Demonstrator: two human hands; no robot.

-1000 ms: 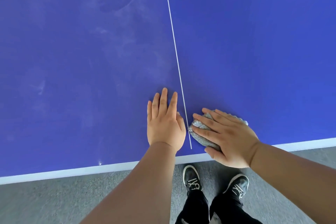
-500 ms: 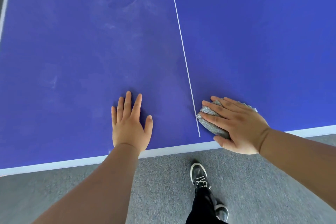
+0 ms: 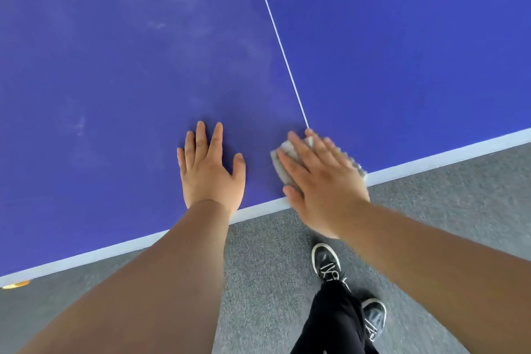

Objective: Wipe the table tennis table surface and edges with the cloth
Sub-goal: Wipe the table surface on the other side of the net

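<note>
Right hand [image 3: 321,181] presses the grey cloth [image 3: 283,162] flat on the counter [image 3: 115,66] near its white edge, fingers straight. Left hand [image 3: 211,169] rests flat beside it, fingers slightly apart.

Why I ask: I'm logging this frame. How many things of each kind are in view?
Hands: 2, left hand and right hand
Cloth: 1
Table: 1
Shoes: 2
Orange thing, unclear: 1
Total: 7
</note>
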